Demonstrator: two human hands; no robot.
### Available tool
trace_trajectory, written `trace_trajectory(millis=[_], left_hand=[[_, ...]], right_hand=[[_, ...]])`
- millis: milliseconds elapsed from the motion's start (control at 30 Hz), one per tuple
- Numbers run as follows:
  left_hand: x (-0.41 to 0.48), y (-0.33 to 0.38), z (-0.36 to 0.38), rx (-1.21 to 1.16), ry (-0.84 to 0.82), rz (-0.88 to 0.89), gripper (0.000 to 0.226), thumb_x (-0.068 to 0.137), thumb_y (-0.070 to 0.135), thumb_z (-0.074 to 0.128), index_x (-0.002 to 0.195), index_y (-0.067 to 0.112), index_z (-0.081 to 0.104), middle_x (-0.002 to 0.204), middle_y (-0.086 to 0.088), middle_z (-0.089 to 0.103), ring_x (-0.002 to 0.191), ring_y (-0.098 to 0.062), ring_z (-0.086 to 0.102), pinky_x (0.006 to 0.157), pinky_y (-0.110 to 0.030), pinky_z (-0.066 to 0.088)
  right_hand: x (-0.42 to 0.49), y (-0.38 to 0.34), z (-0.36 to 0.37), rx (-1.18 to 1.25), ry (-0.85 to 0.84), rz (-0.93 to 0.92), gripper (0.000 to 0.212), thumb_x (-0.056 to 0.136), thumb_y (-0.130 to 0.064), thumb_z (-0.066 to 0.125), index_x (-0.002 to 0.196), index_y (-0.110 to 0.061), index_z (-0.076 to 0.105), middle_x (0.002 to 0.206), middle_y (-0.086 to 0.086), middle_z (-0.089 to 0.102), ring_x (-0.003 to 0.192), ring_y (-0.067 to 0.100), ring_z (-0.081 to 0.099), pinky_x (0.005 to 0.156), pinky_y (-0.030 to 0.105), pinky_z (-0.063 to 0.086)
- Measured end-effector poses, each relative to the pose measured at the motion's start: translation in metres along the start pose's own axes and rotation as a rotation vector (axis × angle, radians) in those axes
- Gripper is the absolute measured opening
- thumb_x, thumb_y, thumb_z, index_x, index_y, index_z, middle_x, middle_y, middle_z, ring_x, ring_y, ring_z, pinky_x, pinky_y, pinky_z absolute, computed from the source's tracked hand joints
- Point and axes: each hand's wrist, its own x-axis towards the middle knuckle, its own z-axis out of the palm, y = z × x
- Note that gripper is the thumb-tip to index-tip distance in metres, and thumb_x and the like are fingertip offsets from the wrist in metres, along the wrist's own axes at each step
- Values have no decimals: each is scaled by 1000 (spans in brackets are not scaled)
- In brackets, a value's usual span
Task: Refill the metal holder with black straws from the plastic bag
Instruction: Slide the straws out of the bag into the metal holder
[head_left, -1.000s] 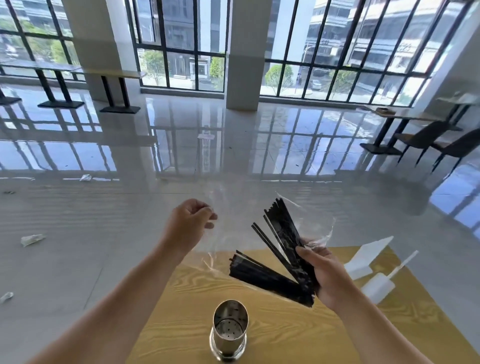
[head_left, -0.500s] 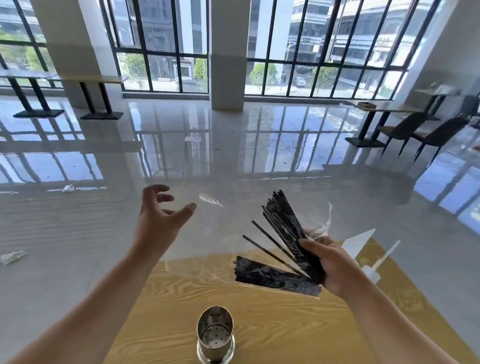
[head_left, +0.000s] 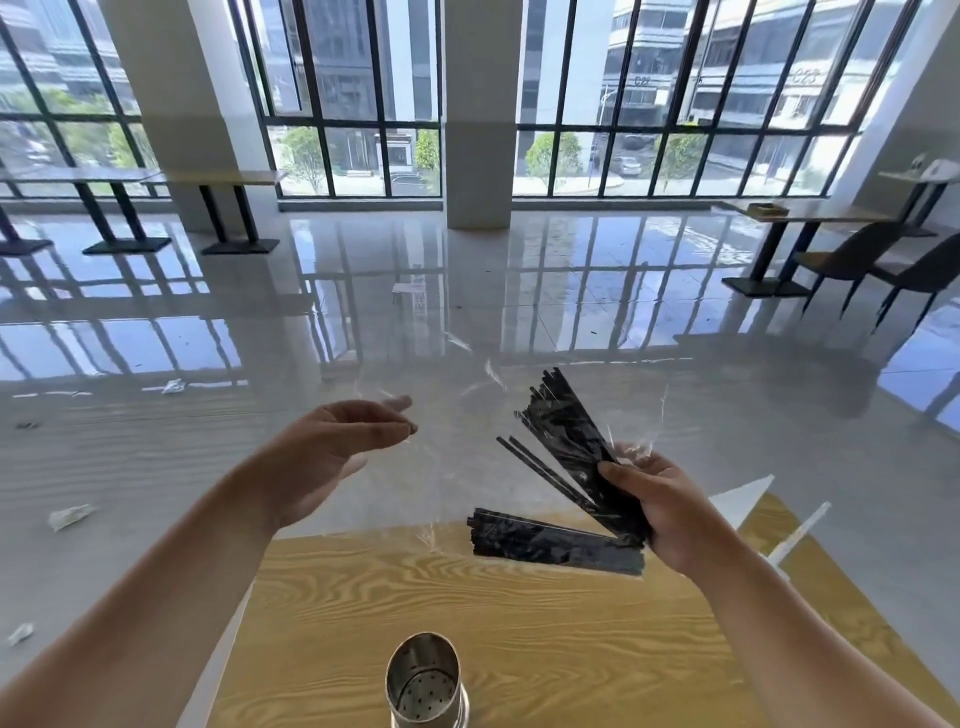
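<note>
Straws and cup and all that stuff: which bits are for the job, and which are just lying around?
For the job: black straws, plastic bag, metal holder, right hand, left hand.
Lying about: crumpled paper scraps on floor, white pieces on table's far edge.

bright daylight enters through the windows (head_left: 649, 98) ahead. strong glare and mirror reflections on the floor (head_left: 415, 312). wide-angle bending at frame edges. slight softness overall; bag (head_left: 519, 395) shows only as faint glints.
</note>
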Motion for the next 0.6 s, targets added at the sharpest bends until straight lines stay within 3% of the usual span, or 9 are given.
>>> trace_trajectory(millis=[67, 133, 200, 267, 333, 400, 533, 600], left_hand=[[-4, 5, -2, -5, -40, 5, 45, 53, 39, 102, 87, 14, 83, 138, 8, 71, 132, -5, 59, 116, -51, 22], [-5, 7, -1, -12, -4, 13, 27, 68, 28, 94, 87, 12, 82, 132, 4, 75, 124, -7, 66, 118, -53, 30], [-4, 8, 1, 41, 91, 25, 18, 77, 21, 82, 91, 11, 82, 123, 2, 78, 117, -9, 71, 113, -51, 42], [-2, 6, 1, 111, 183, 47, 11, 83, 19, 81, 93, 13, 81, 110, 1, 81, 105, -10, 74, 105, -45, 49], [-1, 2, -1, 123, 238, 68, 2, 88, 15, 80, 88, 17, 79, 97, -2, 79, 97, -14, 72, 97, -42, 50], [0, -3, -2, 126, 265, 71, 7, 89, 14, 80, 85, 19, 77, 96, -4, 76, 96, -16, 68, 91, -41, 50], [-1, -11, 0, 108, 253, 60, 9, 90, 12, 79, 83, 19, 77, 95, -4, 75, 91, -15, 68, 89, -40, 49], [-2, -15, 3, 93, 260, 59, 8, 90, 11, 78, 86, 17, 75, 100, -8, 74, 91, -17, 67, 89, -40, 49]], right_hand=[[3, -3, 1, -8, -11, -15, 49, 92, -4, 73, 136, 14, 60, 113, 29, 74, 93, 35, 73, 75, 34, 65], [4, -8, 4, -18, -16, -24, 45, 96, 0, 69, 137, 14, 60, 123, 36, 70, 107, 40, 69, 88, 40, 60], [2, -15, 7, -32, -28, -37, 41, 96, -1, 69, 134, 11, 63, 119, 34, 72, 105, 40, 69, 84, 40, 60], [-2, -22, 7, -86, -55, -70, 35, 94, -9, 70, 125, 8, 70, 102, 23, 77, 89, 32, 72, 72, 32, 62], [-3, -27, 7, -132, -52, -102, 37, 95, -14, 69, 124, 10, 71, 106, 24, 77, 94, 31, 71, 86, 35, 60], [-4, -32, 8, -182, -35, -141, 33, 99, -11, 66, 124, 9, 71, 114, 27, 74, 104, 32, 69, 101, 41, 51], [-5, -42, 10, -306, 21, -224, 14, 102, -5, 65, 106, -9, 78, 88, -1, 81, 86, 9, 74, 81, 17, 56], [-4, -46, 11, -377, 30, -246, 13, 103, -6, 66, 103, -10, 78, 83, -2, 80, 78, 9, 71, 78, 22, 55]])
